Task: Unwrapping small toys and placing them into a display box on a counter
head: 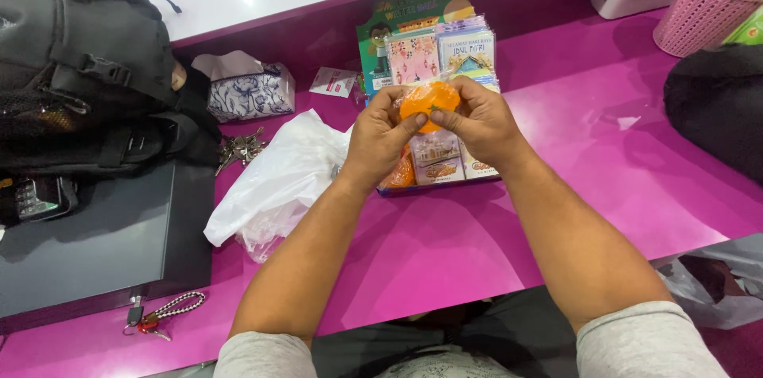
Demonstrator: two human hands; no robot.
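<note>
Head view: you hold the orange fruit (429,102) raised above the magenta worktop (620,179), your left hand (380,139) and right hand (480,124) both closed on it from either side with thumbs pressed at its top, a grip that steadies it for the thumbs. Directly beneath it stands the tray of printed card packets (441,68). The white plastic bag (278,179) lies open beside your left wrist, within easy reach.

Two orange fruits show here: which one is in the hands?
The upper orange, pinched between the left hand and right hand. The other orange lies below on the card display, partly hidden by the left hand.
</note>
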